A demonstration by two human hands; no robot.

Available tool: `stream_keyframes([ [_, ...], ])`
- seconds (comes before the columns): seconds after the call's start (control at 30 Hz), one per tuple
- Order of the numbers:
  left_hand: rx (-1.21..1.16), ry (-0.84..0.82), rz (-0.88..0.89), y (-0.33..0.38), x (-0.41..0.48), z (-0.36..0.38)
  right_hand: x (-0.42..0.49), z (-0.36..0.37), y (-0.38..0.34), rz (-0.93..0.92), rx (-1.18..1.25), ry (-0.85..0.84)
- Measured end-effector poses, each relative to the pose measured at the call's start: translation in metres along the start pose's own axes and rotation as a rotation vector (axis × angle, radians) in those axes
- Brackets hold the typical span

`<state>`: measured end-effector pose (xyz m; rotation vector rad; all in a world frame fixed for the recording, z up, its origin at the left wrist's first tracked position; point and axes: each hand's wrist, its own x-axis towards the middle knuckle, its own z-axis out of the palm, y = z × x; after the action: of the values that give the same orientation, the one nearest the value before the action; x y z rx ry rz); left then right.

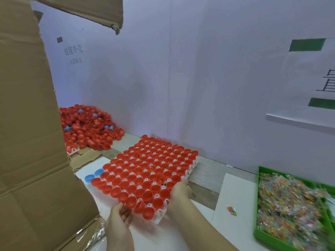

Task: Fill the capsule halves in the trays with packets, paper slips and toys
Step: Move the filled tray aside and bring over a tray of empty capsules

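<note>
Here, a white tray [160, 217] sits at the centre of the counter [204, 175], every socket carrying an open red capsule half [148, 171], hollow side up. Whether the tray rests flat or is slightly lifted cannot be told.

The left hand [121, 212] meets the tray's near left edge, its fingers [126, 210] curled against the rim. The right hand [181, 191] grips the near right edge, its fingers clamped on the rim beside the outermost halves.

Two blue halves [91, 177] lie just beside the tray's left edge, on a white sheet [90, 167]. A loose pile of red halves [88, 129], with a few blue ones mixed in, is heaped at the far left against the pale wall [199, 69].

A green bin [268, 239] at the right holds many clear packets [290, 201] with coloured contents. One single packet [231, 210] lies between bin and tray. A tall cardboard box [30, 124] fills the left foreground.
</note>
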<state>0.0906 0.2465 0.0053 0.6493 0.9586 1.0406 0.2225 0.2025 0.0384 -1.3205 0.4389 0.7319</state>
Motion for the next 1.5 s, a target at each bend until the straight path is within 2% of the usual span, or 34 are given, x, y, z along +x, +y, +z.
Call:
stream_keyframes([
  [0.27,-0.052,-0.012,-0.016,0.003,-0.003,-0.002,-0.004,-0.004,0.009,-0.092,-0.010,0.021],
  [0.5,-0.220,-0.009,-0.094,0.011,-0.007,-0.005,-0.017,-0.019,0.005,-0.139,0.007,-0.012],
  [0.67,-0.374,-0.006,-0.222,0.017,-0.009,-0.006,-0.022,-0.035,0.008,-0.159,0.009,-0.026],
  [0.8,-0.552,-0.113,-0.326,0.019,-0.010,-0.007,-0.025,-0.044,0.010,-0.161,0.019,-0.005],
  [1.03,-0.578,-0.292,-0.346,0.020,-0.012,-0.015,-0.029,-0.054,0.012,-0.172,0.043,-0.017],
  [1.4,-0.545,-0.338,-0.347,0.015,-0.002,-0.024,-0.027,-0.076,0.013,-0.177,0.022,-0.008],
  [1.5,-0.585,-0.369,-0.411,0.010,0.002,-0.026,-0.027,-0.084,0.011,-0.173,0.025,0.007],
])
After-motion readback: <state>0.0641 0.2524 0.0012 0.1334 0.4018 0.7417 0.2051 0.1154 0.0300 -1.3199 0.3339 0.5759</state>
